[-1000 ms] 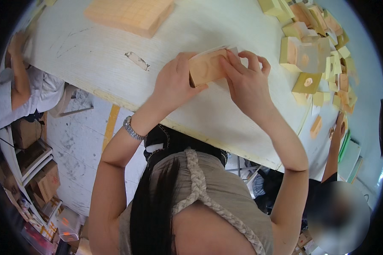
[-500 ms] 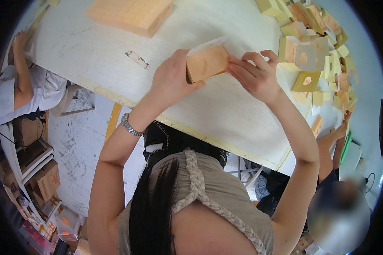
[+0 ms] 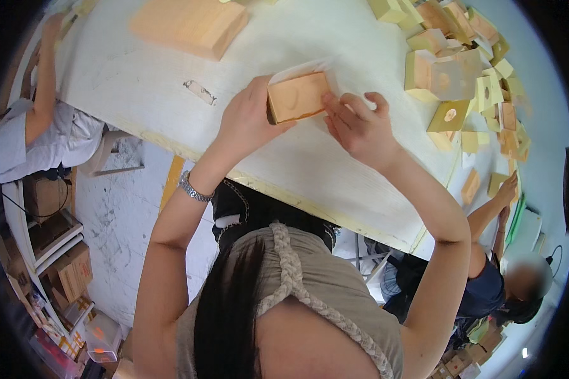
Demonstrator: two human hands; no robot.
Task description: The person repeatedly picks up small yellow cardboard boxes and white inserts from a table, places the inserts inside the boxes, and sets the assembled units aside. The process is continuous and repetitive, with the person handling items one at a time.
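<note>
Above the white table, a small paper box point(image 3: 299, 98) with an orange-tan face is held tilted, a pale translucent flap standing up behind it. My left hand point(image 3: 250, 115) wraps round the box's left side, thumb along the lower edge. At the right edge, the fingertips of my right hand point(image 3: 360, 129) press together on the box's corner, other fingers curled up and apart. Whether a flap lies between those fingertips is hidden.
An orange-tan stack point(image 3: 193, 25) lies at the table's far left. Many yellow and tan boxes point(image 3: 449, 76) crowd the right end. One person sits at left point(image 3: 38, 136); another person's arm point(image 3: 493, 205) reaches in at right. The table's front edge point(image 3: 284, 197) runs before me.
Both hands and the box have shifted slightly left, and the box's face is turned more toward me. The person at right has leaned further into view; the left person's arm has moved up.
</note>
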